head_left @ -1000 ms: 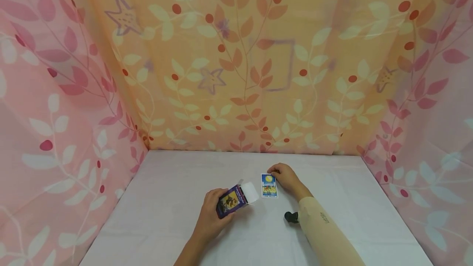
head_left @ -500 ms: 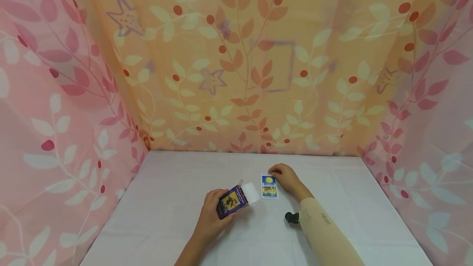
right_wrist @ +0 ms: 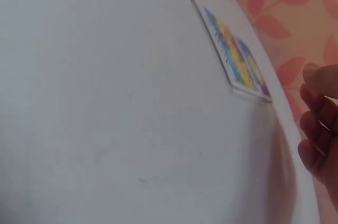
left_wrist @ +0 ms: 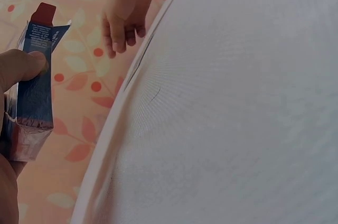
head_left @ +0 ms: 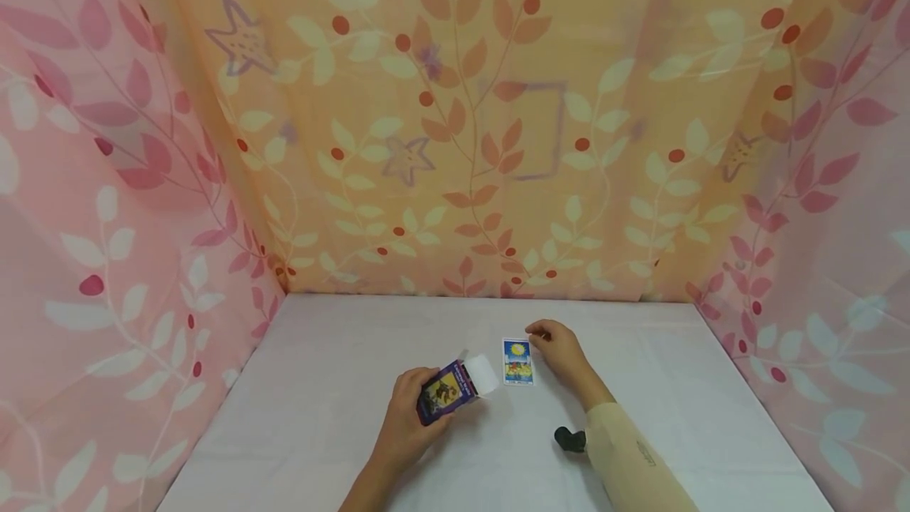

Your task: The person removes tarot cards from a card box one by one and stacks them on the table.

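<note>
My left hand grips a purple-blue card box around its sides, the white top flap folded open toward the right. In the left wrist view, the thumb presses on the box's dark blue side. A picture card with a yellow sun on blue lies face up on the white table. Seen from the right wrist, the card shows a thin raised edge like a small neat stack. Just right of its upper corner is my right hand, fingers loosely bent, apart from the card and holding nothing.
A white cloth covers the table. Leaf-patterned curtains stand behind and on both sides. A black object, apparently a wrist camera, sticks out at the right sleeve.
The right hand has let go of the card's upper right corner and moved slightly to the right. The left hand and the box stay nearly still.
</note>
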Action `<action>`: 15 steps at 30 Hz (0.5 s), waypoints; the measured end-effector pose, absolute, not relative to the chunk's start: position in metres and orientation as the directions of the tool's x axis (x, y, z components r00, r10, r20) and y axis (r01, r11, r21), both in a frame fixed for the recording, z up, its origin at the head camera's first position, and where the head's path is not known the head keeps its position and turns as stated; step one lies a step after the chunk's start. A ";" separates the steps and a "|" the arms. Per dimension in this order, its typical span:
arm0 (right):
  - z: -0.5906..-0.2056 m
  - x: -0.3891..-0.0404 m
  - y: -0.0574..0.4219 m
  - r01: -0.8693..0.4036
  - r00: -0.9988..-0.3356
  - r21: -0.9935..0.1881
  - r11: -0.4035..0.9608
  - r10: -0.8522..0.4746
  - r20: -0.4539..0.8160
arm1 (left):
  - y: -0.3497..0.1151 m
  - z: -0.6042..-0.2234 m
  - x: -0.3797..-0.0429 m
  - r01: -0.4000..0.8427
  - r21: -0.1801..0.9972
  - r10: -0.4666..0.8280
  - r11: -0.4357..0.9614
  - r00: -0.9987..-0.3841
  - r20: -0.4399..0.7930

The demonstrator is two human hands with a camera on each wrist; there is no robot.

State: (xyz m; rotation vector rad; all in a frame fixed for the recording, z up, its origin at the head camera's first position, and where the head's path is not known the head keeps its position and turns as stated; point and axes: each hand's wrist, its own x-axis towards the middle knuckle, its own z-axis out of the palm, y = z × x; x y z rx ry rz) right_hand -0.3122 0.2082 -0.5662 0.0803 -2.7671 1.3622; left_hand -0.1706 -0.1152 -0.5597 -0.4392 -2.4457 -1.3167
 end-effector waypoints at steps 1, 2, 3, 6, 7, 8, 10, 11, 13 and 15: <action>-0.565 -0.309 0.208 -0.076 -0.996 -0.790 0.608 -0.013 0.086 | -0.115 -0.561 -0.171 0.426 0.734 0.116 0.529 -0.893 0.435; -0.562 -0.305 0.208 -0.082 -0.995 -0.792 0.604 -0.007 0.097 | -0.115 -0.562 -0.171 0.436 0.727 0.119 0.531 -0.887 0.445; -0.560 -0.302 0.207 -0.087 -0.994 -0.795 0.600 -0.002 0.108 | -0.115 -0.562 -0.171 0.438 0.723 0.119 0.533 -0.886 0.449; -0.553 -0.293 0.205 -0.120 -0.989 -0.790 0.601 -0.002 0.148 | -0.115 -0.564 -0.171 0.441 0.717 0.122 0.540 -0.884 0.452; -0.551 -0.291 0.204 -0.128 -0.987 -0.790 0.600 -0.002 0.158 | -0.115 -0.565 -0.171 0.441 0.718 0.123 0.540 -0.884 0.450; -0.549 -0.288 0.203 -0.135 -0.986 -0.787 0.602 -0.003 0.166 | -0.115 -0.565 -0.171 0.438 0.721 0.122 0.537 -0.886 0.448; -0.545 -0.282 0.201 -0.153 -0.982 -0.783 0.603 -0.005 0.189 | -0.116 -0.566 -0.172 0.435 0.725 0.123 0.534 -0.888 0.443; -0.543 -0.279 0.199 -0.159 -0.981 -0.782 0.603 -0.006 0.195 | -0.116 -0.566 -0.172 0.435 0.725 0.124 0.533 -0.888 0.442; -0.539 -0.272 0.196 -0.178 -0.977 -0.784 0.595 -0.010 0.214 | -0.116 -0.566 -0.173 0.433 0.730 0.124 0.529 -0.890 0.438; -0.537 -0.263 0.193 -0.196 -0.973 -0.785 0.588 -0.014 0.232 | -0.116 -0.566 -0.173 0.432 0.728 0.124 0.533 -0.890 0.438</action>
